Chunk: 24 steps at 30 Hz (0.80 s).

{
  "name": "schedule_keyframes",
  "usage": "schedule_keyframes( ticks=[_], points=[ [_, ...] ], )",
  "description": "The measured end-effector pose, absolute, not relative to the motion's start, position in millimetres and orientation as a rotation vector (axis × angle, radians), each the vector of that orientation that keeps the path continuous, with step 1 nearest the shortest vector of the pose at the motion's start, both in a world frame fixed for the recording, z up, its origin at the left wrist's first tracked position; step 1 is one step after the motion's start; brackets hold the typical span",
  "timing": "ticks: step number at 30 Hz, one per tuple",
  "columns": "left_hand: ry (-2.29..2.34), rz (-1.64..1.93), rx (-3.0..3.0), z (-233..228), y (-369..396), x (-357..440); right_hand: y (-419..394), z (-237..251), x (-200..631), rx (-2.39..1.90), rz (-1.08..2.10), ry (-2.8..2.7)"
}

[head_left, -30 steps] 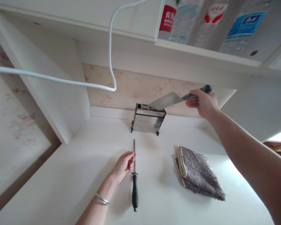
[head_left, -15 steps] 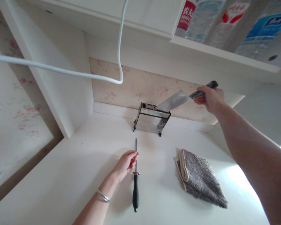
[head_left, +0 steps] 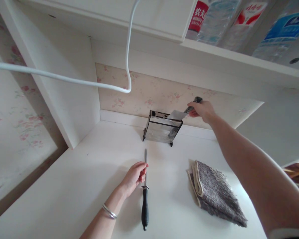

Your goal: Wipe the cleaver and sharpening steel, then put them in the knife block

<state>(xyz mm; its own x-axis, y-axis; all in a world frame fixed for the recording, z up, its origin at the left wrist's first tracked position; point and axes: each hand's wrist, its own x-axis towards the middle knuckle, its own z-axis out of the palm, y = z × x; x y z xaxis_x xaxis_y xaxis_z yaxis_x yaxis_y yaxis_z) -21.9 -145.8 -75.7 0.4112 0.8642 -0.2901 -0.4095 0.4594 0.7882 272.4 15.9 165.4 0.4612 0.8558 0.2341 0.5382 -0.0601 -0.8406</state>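
Note:
My right hand (head_left: 200, 109) is closed around the dark handle of a kitchen knife (head_left: 178, 115). Its wide blade is partly down in the top slot of a knife block (head_left: 161, 127) with clear sides, which stands near the back wall. Lower down, my left hand (head_left: 137, 174) pinches the metal rod of a honing steel (head_left: 145, 207). The steel points toward the block, its black handle nearest me. A silver bangle circles my left wrist.
A folded grey cloth (head_left: 218, 192) lies on the white tabletop (head_left: 89, 186) at the right. Overhead, a shelf (head_left: 239, 59) holds several plastic bottles (head_left: 218, 21). A white cable (head_left: 77, 79) hangs across the upper left. Floral wallpaper (head_left: 137, 89) covers the back wall.
My right hand has moved left and down, sliding the knife blade deeper into the block. My left hand stays on the honing steel.

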Motion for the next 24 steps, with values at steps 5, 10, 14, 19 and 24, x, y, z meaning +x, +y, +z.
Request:
schedule_keyframes(
  ticks=[5,10,14,19,24],
  points=[
    [0.767,0.880,0.712,-79.4,-146.0,-22.9,29.6,131.6,260.5,-1.826,0.427,-1.293],
    [0.790,0.872,0.741,-76.5,-146.2,-22.8,30.5,109.9,256.8,-1.817,0.446,-1.328],
    [0.790,0.869,0.758,-76.0,-146.2,-21.8,25.8,108.0,254.8,-1.767,0.473,-1.353],
    [0.808,0.865,0.786,-76.0,-147.4,-21.2,4.0,103.0,249.9,-1.666,0.497,-1.335],
    [0.879,0.847,0.851,-75.3,-148.0,-19.7,-61.7,54.1,235.3,-1.312,0.740,-1.045]
  ],
)
